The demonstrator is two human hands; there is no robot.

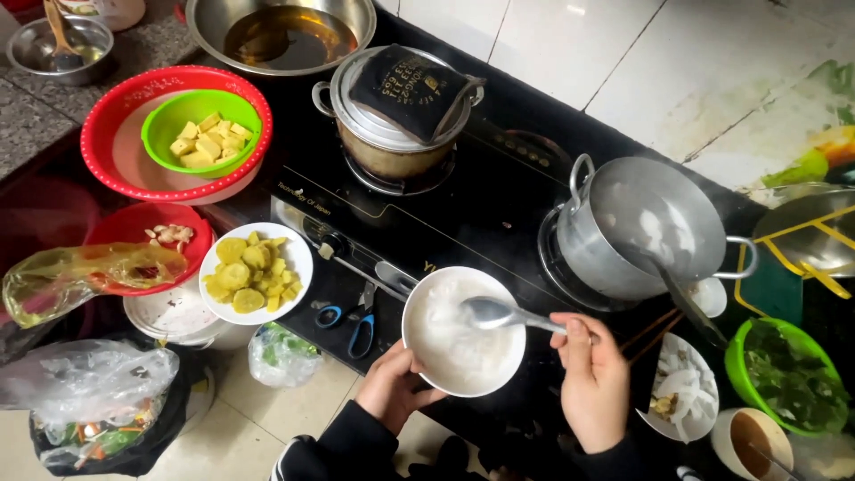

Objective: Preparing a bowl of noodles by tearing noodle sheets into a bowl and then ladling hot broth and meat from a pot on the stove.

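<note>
My left hand [392,388] grips the near rim of a white bowl [460,331] that holds pale, soupy white food, at the front edge of a black stove [499,205]. My right hand [592,379] holds a metal spoon [499,313] by its handle, its scoop just above the food in the bowl. To the right, an open metal pot [643,228] sits steaming on a burner, a ladle handle leaning out of it.
A lidded pot [392,116] with a dark cloth pad on top stands behind. At left are a white plate of yellow slices [256,272], a green bowl of yellow cubes [203,132] in a red basket, and scissors [356,322]. Green bowl of herbs [788,379] at right.
</note>
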